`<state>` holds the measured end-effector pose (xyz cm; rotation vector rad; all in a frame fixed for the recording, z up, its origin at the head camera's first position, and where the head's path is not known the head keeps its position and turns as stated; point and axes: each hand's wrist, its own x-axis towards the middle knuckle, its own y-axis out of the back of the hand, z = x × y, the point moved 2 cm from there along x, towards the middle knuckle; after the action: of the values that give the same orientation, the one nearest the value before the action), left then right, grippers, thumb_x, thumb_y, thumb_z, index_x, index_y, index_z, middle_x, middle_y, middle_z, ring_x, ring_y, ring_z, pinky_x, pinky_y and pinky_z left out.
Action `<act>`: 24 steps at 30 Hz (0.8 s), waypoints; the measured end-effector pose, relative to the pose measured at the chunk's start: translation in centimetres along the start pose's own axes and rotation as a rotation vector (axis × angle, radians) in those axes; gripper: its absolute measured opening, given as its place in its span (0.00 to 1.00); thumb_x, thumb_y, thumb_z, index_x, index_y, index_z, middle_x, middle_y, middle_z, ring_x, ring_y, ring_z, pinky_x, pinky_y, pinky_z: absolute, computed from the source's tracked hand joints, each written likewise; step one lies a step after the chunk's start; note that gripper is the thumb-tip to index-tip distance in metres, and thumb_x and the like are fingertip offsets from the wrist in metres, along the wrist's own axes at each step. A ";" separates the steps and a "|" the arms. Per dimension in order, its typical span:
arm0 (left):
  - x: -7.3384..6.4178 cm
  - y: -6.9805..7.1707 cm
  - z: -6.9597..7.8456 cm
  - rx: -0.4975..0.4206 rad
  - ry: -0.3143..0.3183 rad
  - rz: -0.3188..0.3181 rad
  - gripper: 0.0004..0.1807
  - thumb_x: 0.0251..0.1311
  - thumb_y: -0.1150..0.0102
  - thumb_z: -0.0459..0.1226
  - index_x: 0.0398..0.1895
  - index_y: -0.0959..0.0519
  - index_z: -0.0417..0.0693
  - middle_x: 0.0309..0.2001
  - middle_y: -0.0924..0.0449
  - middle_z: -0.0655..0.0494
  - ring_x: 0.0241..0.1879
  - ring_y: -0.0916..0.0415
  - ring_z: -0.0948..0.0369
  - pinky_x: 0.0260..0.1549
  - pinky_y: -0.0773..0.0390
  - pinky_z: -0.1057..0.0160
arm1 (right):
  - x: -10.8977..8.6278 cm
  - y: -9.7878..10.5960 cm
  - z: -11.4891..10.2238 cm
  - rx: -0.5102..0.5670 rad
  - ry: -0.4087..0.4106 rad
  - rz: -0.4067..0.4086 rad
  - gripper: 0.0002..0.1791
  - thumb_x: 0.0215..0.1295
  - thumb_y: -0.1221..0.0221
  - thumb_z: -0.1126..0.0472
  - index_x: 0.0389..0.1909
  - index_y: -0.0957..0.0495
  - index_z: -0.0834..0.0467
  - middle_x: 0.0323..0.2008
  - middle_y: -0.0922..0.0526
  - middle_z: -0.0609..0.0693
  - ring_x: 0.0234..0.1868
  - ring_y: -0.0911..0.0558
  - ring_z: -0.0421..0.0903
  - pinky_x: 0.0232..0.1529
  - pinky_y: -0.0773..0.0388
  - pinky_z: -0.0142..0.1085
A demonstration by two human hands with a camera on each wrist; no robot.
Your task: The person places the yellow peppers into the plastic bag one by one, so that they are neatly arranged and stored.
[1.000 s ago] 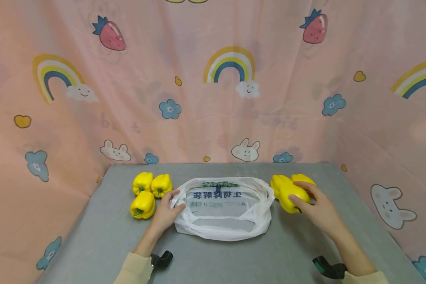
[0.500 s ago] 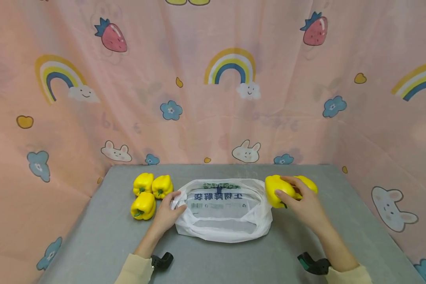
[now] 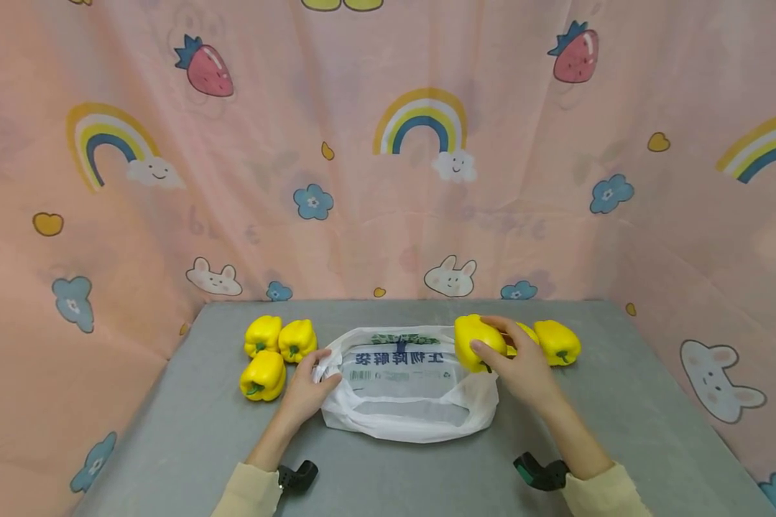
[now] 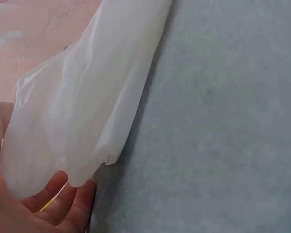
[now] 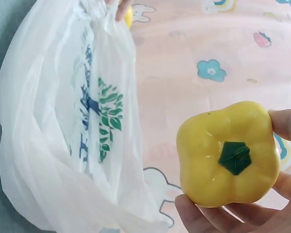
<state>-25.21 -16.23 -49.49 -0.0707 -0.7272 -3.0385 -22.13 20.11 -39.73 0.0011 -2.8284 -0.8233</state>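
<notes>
My right hand (image 3: 524,362) grips a yellow bell pepper (image 3: 478,343) between thumb and fingers, over the right rim of a white plastic bag (image 3: 407,429). In the right wrist view the green stem of this bell pepper (image 5: 199,145) faces the camera, and the bag (image 5: 29,121) stands beside it with its mouth spread. My left hand (image 3: 307,388) holds the bag's left rim. In the left wrist view its fingers (image 4: 77,206) show below the bag's edge (image 4: 87,97), partly covered by the plastic.
Three yellow bell peppers (image 3: 262,375) sit grouped left of the bag. To the right, another bell pepper (image 3: 557,342) lies on the grey table (image 3: 420,477), and one more is mostly hidden behind my right hand. A pink patterned curtain (image 3: 362,237) hangs around the table.
My right hand has carried the bell pepper left, from the peppers on the right to the bag's right rim. My left hand has stayed on the bag.
</notes>
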 end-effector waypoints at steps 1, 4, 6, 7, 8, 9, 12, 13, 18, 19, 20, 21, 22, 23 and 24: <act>0.0 0.0 0.0 0.001 0.001 0.000 0.30 0.65 0.35 0.38 0.68 0.29 0.40 0.67 0.30 0.39 0.65 0.33 0.44 0.68 0.40 0.38 | 0.1 -0.2 -0.1 0.006 0.002 -0.003 0.34 0.73 0.40 0.46 0.72 0.34 0.60 0.66 0.30 0.62 0.60 0.27 0.59 0.56 0.22 0.50; -0.1 0.1 0.0 0.002 0.007 0.000 0.30 0.65 0.35 0.38 0.69 0.29 0.41 0.68 0.31 0.39 0.66 0.34 0.44 0.68 0.40 0.38 | 0.5 -1.0 -0.2 0.028 0.005 -0.012 0.33 0.73 0.40 0.47 0.72 0.34 0.59 0.67 0.30 0.62 0.61 0.28 0.60 0.56 0.21 0.52; -0.1 0.1 0.0 0.002 0.012 0.000 0.30 0.65 0.35 0.38 0.69 0.29 0.41 0.68 0.31 0.40 0.66 0.34 0.44 0.68 0.40 0.37 | 0.7 -1.4 -0.1 0.039 0.007 -0.012 0.32 0.73 0.40 0.47 0.72 0.33 0.58 0.67 0.30 0.60 0.62 0.29 0.59 0.56 0.21 0.52; -0.1 0.0 0.0 0.002 0.014 -0.001 0.30 0.65 0.35 0.38 0.69 0.29 0.41 0.68 0.31 0.40 0.67 0.34 0.44 0.68 0.40 0.37 | 0.8 -1.7 -0.1 0.039 0.010 -0.013 0.32 0.73 0.40 0.47 0.72 0.33 0.57 0.67 0.30 0.60 0.62 0.29 0.59 0.56 0.21 0.52; -0.1 0.0 0.0 0.002 0.016 -0.003 0.30 0.65 0.35 0.38 0.69 0.30 0.42 0.68 0.31 0.40 0.66 0.34 0.44 0.68 0.40 0.37 | 0.9 -2.0 0.0 0.045 0.012 -0.016 0.32 0.73 0.40 0.47 0.71 0.33 0.57 0.67 0.30 0.60 0.62 0.29 0.59 0.55 0.20 0.52; -0.1 0.0 0.0 0.003 0.016 -0.003 0.30 0.65 0.35 0.38 0.69 0.30 0.42 0.68 0.31 0.39 0.66 0.34 0.44 0.68 0.40 0.37 | 1.0 -2.2 0.0 0.049 0.017 -0.019 0.32 0.73 0.39 0.47 0.71 0.33 0.57 0.67 0.30 0.59 0.62 0.29 0.59 0.55 0.20 0.51; -0.2 0.0 0.0 0.006 0.017 -0.003 0.30 0.65 0.35 0.38 0.69 0.29 0.42 0.68 0.31 0.39 0.67 0.35 0.44 0.68 0.40 0.37 | 1.3 -3.2 0.0 0.056 0.031 -0.026 0.32 0.72 0.39 0.48 0.71 0.32 0.57 0.66 0.29 0.58 0.62 0.28 0.58 0.54 0.20 0.51; -0.2 0.0 0.0 0.007 0.016 -0.002 0.30 0.65 0.35 0.38 0.69 0.29 0.42 0.68 0.31 0.39 0.67 0.35 0.44 0.68 0.40 0.37 | 1.4 -3.5 -0.1 0.058 0.040 -0.030 0.32 0.72 0.39 0.48 0.71 0.32 0.57 0.66 0.29 0.58 0.62 0.28 0.58 0.55 0.20 0.51; -0.2 0.0 0.0 0.001 0.008 0.001 0.30 0.65 0.35 0.38 0.69 0.29 0.41 0.68 0.31 0.39 0.67 0.35 0.44 0.68 0.40 0.37 | 1.7 -5.2 -0.4 0.061 0.065 -0.046 0.32 0.71 0.37 0.48 0.70 0.31 0.58 0.66 0.28 0.59 0.61 0.26 0.58 0.59 0.23 0.53; -0.2 0.0 0.0 -0.001 0.007 0.001 0.29 0.65 0.35 0.38 0.69 0.29 0.41 0.68 0.31 0.39 0.67 0.35 0.44 0.68 0.40 0.37 | 1.7 -5.5 -0.5 0.066 0.067 -0.050 0.32 0.71 0.37 0.48 0.70 0.31 0.58 0.66 0.28 0.59 0.62 0.26 0.58 0.59 0.23 0.53; -0.2 0.0 0.0 -0.004 0.008 -0.001 0.30 0.65 0.35 0.38 0.69 0.29 0.41 0.68 0.31 0.39 0.67 0.35 0.44 0.68 0.40 0.37 | 1.7 -5.7 -0.5 0.067 0.065 -0.050 0.32 0.71 0.37 0.48 0.70 0.30 0.58 0.66 0.27 0.58 0.62 0.26 0.57 0.60 0.23 0.53; -0.2 0.0 0.0 -0.005 0.009 -0.001 0.30 0.66 0.35 0.38 0.69 0.29 0.41 0.68 0.31 0.39 0.67 0.35 0.44 0.68 0.40 0.37 | 1.8 -6.0 -0.6 0.070 0.064 -0.052 0.32 0.71 0.37 0.48 0.70 0.30 0.57 0.66 0.27 0.58 0.62 0.26 0.57 0.59 0.23 0.53; -0.2 0.0 -0.1 -0.005 0.010 -0.001 0.29 0.66 0.35 0.39 0.69 0.29 0.42 0.68 0.31 0.39 0.66 0.35 0.44 0.67 0.40 0.37 | 1.9 -6.3 -0.7 0.075 0.063 -0.052 0.32 0.70 0.37 0.48 0.69 0.30 0.57 0.66 0.27 0.58 0.62 0.26 0.57 0.59 0.23 0.53; -0.2 0.0 0.0 -0.006 0.012 -0.001 0.29 0.66 0.35 0.39 0.69 0.29 0.42 0.68 0.31 0.39 0.66 0.35 0.45 0.68 0.40 0.37 | 2.0 -6.6 -0.7 0.078 0.062 -0.056 0.32 0.70 0.36 0.47 0.69 0.30 0.57 0.66 0.27 0.57 0.62 0.26 0.57 0.59 0.22 0.52; -0.1 0.0 0.0 -0.007 0.013 -0.001 0.29 0.66 0.35 0.39 0.69 0.29 0.42 0.68 0.31 0.39 0.66 0.35 0.45 0.68 0.40 0.37 | 2.1 -6.9 -0.7 0.080 0.063 -0.058 0.32 0.70 0.36 0.47 0.69 0.30 0.57 0.66 0.27 0.57 0.62 0.26 0.56 0.59 0.22 0.52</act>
<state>-25.06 -16.24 -49.51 -0.0506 -0.7164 -3.0390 -24.40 13.79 -42.38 0.1186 -2.8116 -0.7079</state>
